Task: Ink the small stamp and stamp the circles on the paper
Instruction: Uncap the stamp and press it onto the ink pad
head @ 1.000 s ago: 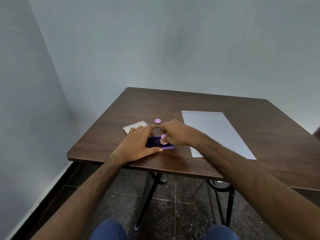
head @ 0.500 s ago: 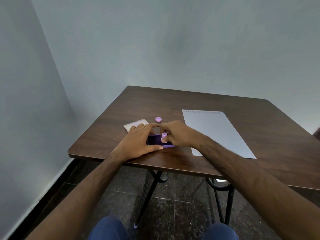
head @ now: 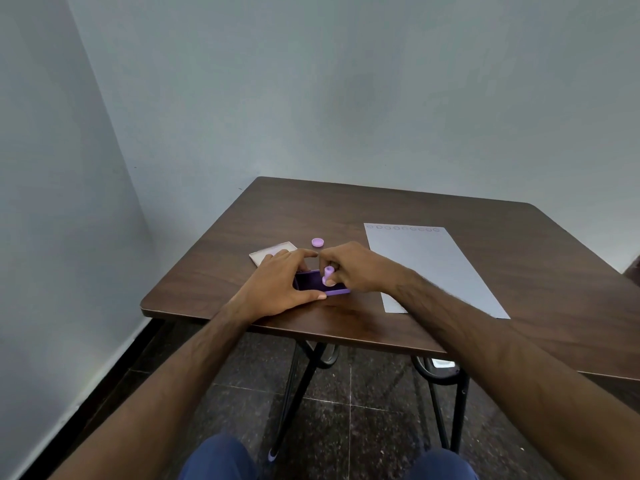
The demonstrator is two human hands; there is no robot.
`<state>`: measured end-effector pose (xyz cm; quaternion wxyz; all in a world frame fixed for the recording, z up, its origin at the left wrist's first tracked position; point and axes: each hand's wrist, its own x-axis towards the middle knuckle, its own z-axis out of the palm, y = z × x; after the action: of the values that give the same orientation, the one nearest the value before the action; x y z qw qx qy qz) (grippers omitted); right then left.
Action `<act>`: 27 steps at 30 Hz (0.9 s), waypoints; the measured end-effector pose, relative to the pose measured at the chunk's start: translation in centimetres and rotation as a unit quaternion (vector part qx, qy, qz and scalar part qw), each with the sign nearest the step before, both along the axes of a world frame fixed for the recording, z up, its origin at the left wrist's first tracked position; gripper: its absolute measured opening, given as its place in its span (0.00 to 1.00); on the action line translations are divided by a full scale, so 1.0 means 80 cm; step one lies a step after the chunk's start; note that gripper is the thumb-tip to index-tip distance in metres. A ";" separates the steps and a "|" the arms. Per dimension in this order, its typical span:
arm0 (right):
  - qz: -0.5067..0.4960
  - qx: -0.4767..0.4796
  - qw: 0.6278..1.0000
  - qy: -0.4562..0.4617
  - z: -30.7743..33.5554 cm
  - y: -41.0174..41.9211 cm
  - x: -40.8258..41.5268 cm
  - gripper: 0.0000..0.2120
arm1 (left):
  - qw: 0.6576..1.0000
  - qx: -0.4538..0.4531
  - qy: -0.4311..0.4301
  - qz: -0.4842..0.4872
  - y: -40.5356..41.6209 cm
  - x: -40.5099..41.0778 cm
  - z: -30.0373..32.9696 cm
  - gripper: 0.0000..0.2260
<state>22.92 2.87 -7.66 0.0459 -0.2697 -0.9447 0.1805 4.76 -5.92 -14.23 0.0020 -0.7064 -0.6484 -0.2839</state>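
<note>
Right hand (head: 360,268) pinches the small stamp (head: 328,274) between fingertips and thumb, a narrow grip closed around its lilac stem, the stamp standing roughly upright with its face down on the dark ink pad (head: 313,283). Left hand (head: 282,282) lies just to the left of that grip, fingers curled around the pad's purple case, thumb along its near edge, bracing it against the table (head: 450,216). This looks like the inking step. To do it well: press straight down, no rocking, so the whole face takes ink evenly, and keep the left hand pinning the case so it cannot slide or lift with the stamp. Beyond the grip sits a small lilac cap (head: 317,242), and behind the left hand a pale flat lid (head: 268,254). The paper (head: 429,268) lies just right of the grip, its row of circles (head: 403,228) along the far edge, well apart from the stamp; whether any are stamped is too small to tell
</note>
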 end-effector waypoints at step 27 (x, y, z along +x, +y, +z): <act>0.019 -0.003 0.999 0.042 -0.009 0.008 0.005 0.03 | 1.000 -0.009 0.006 0.007 -0.001 -0.001 0.001 0.37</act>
<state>23.33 3.49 -8.38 0.0808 -0.2439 -0.9464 0.1956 4.71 -5.97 -14.16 0.0016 -0.7033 -0.6561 -0.2737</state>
